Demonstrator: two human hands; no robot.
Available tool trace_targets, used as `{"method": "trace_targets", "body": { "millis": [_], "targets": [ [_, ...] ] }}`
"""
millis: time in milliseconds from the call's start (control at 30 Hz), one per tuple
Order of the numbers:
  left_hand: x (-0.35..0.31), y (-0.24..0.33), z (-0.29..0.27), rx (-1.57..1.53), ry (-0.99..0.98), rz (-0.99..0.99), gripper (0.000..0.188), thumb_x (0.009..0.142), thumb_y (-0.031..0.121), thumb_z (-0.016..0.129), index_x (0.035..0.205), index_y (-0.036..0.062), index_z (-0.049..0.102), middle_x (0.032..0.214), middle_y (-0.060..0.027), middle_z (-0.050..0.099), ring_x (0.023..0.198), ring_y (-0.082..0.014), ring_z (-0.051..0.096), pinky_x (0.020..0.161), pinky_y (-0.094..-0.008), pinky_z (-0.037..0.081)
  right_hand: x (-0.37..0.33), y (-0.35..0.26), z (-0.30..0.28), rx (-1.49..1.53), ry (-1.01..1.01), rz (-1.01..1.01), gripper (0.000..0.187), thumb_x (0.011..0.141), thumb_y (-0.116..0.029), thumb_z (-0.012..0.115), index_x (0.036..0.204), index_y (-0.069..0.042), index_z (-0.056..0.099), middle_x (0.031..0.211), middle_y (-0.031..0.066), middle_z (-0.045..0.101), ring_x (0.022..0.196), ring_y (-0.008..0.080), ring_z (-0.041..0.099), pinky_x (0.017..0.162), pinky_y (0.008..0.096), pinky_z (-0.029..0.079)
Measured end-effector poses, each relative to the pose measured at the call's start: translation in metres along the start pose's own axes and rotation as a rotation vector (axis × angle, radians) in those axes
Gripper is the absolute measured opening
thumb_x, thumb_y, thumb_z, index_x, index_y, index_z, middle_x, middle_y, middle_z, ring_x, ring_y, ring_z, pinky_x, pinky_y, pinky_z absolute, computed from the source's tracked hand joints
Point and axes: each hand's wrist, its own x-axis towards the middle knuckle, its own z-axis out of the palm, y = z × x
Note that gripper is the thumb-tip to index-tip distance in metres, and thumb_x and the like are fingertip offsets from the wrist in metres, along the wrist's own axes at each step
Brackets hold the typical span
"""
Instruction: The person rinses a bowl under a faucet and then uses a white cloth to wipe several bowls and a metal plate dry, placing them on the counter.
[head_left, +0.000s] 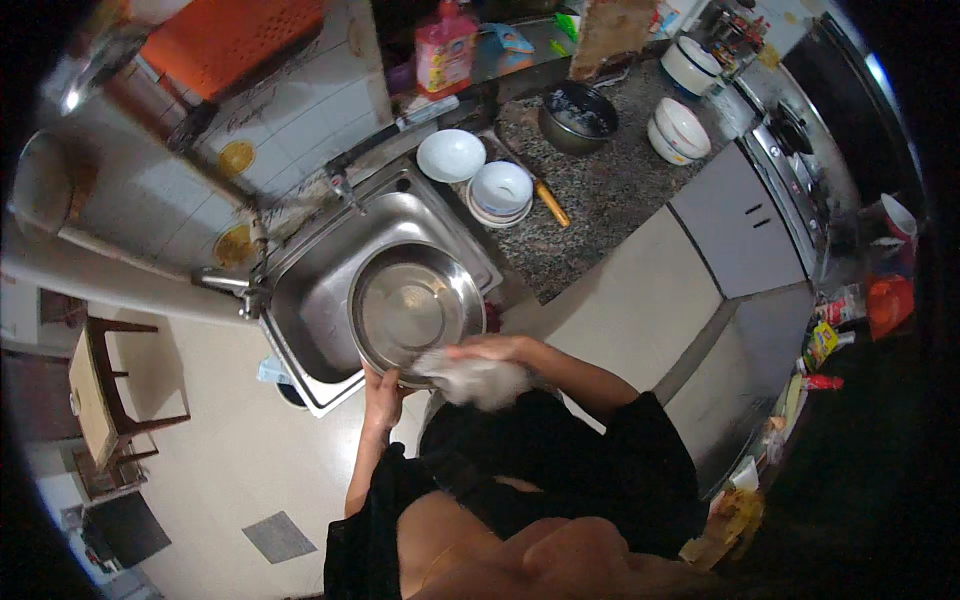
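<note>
A round stainless steel basin (415, 310) is tilted over the near right part of the metal sink (310, 290). Its shiny inside faces up. My left hand (383, 396) grips the basin's near left rim, fingers partly hidden beneath it. In my right hand (490, 348) is a whitish cloth (480, 382), smeared by motion, which lies against the basin's near right rim. The cloth hangs down in front of my black clothing.
A faucet (342, 190) stands behind the sink. White bowls (452, 156), stacked bowls (502, 188), a yellow-handled knife (551, 203) and a dark pot (578, 118) are on the granite counter (590, 215). A pink bottle (445, 50) stands behind, and a stove (790, 180) at far right.
</note>
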Motion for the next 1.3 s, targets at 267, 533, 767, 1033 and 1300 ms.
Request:
{"method": "trace_targets", "body": {
  "millis": [267, 533, 767, 1033, 1300],
  "targets": [
    [0.049, -0.026, 0.111, 0.026, -0.269, -0.338, 0.049, 0.080, 0.010, 0.044, 0.124, 0.0091, 0.021, 0.115, -0.0140, 0.041, 0.094, -0.0266, 0.052, 0.067, -0.0404, 0.050, -0.119, 0.109, -0.066, 0.635, 0.514, -0.095, 0.059, 0.085, -0.045, 0.037, 0.115, 0.005, 0.043, 0.117, 0.0146, 0.045, 0.109, 0.0229, 0.042, 0.090, 0.0304, 0.034],
    [0.153, -0.047, 0.215, 0.762, -0.206, 0.301, 0.055, 0.073, 0.015, 0.063, 0.120, 0.0080, 0.034, 0.109, -0.0114, 0.046, 0.101, -0.0244, 0.046, 0.081, -0.0351, 0.040, -0.185, 0.207, -0.224, 0.881, 0.636, -0.200, 0.036, 0.086, -0.026, 0.037, 0.109, -0.001, 0.047, 0.099, 0.0105, 0.056, 0.088, 0.0205, 0.054, 0.076, 0.0332, 0.044],
    [0.204, -0.015, 0.235, 1.602, 0.118, 0.678, 0.062, 0.063, 0.013, 0.068, 0.118, 0.0107, 0.040, 0.121, -0.0118, 0.038, 0.113, -0.0331, 0.032, 0.094, -0.0412, 0.029, -0.194, 0.226, -0.360, 1.109, 0.809, -0.309, 0.038, 0.086, -0.033, 0.038, 0.107, -0.003, 0.047, 0.096, 0.0088, 0.056, 0.085, 0.0220, 0.055, 0.074, 0.0355, 0.046],
    [0.230, -0.015, 0.215, 2.037, -0.079, 0.552, 0.035, 0.072, 0.020, 0.055, 0.107, 0.0154, 0.053, 0.115, -0.0055, 0.048, 0.118, -0.0249, 0.031, 0.098, -0.0447, 0.020, -0.196, 0.230, -0.394, 1.084, 0.829, -0.311, 0.056, 0.084, -0.049, 0.036, 0.117, -0.004, 0.041, 0.106, 0.0109, 0.053, 0.092, 0.0249, 0.054, 0.077, 0.0388, 0.045],
    [0.260, -0.008, 0.181, 2.044, -0.414, 0.704, 0.021, 0.078, 0.014, 0.049, 0.097, 0.0146, 0.057, 0.099, -0.0036, 0.057, 0.106, -0.0174, 0.045, 0.101, -0.0412, 0.020, -0.183, 0.209, -0.348, 1.145, 0.526, -0.375, 0.059, 0.081, -0.052, 0.041, 0.117, -0.005, 0.043, 0.112, 0.0113, 0.050, 0.094, 0.0231, 0.053, 0.080, 0.0373, 0.043]
  ]
}}
